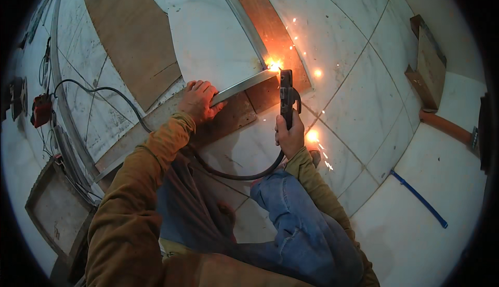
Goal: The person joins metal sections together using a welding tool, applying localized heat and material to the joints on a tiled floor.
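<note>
Our right hand (291, 132) grips the black electrode holder (286, 92); our left hand (198, 101) clasps the near metal bar (243, 86).

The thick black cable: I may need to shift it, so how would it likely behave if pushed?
The thick black cable would probably bend but feel springy, as it sweeps in wide, kink-free curves. Pushing it might also tug at the long black handheld tool, since it leads up to the right hand gripping that tool.

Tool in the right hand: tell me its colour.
Black; the tool shows best in the head view.
</note>
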### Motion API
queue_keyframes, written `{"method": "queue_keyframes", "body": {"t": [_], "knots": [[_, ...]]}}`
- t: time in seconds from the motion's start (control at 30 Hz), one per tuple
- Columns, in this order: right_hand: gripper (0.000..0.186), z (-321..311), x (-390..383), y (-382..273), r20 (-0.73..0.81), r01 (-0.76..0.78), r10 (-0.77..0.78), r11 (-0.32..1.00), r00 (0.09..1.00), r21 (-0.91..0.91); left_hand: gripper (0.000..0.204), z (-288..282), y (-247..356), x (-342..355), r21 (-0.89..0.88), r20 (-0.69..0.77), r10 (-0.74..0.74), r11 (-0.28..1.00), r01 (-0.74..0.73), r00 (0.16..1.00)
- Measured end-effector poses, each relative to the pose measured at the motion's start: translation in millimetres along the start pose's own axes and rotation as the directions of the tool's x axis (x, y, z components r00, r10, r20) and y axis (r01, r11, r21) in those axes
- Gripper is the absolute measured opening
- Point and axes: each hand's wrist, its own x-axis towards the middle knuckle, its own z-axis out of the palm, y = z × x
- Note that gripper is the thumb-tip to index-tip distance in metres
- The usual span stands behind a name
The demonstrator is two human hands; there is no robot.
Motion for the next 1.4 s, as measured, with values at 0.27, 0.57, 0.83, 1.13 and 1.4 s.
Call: {"method": "queue_keyframes", "body": {"t": [0.27, 0.57, 0.83, 1.13, 1.4], "knots": [[0.028, -2, 7, 16, -0.035, 0.031, -0.036, 0.992, 0.999, -0.126, 0.040, -6, 4, 1, 0.024, 0.131, -0.090, 0.996, 0.088, 0.987], [0.026, -5, 4, 5, 0.012, -0.083, 0.084, 0.996, 0.996, -0.026, 0.039, -12, 7, 4, 0.055, 0.162, -0.088, 0.995, 0.080, 0.983], [0.019, 6, 8, -5, -0.109, 0.280, -0.320, 0.919, 0.941, -0.276, 0.039, -10, 6, 2, 0.050, 0.170, -0.091, 0.995, 0.084, 0.981], [0.024, -7, -4, -5, 0.002, 0.036, -0.037, 0.995, 0.999, 0.091, 0.038, -6, 3, 2, 0.028, 0.146, -0.077, 0.997, 0.073, 0.986], [0.026, -3, 4, 7, -0.034, 0.064, -0.068, 0.992, 0.997, -0.105, 0.037, -9, 5, 3, 0.050, 0.136, -0.066, 0.997, 0.059, 0.989]]}}
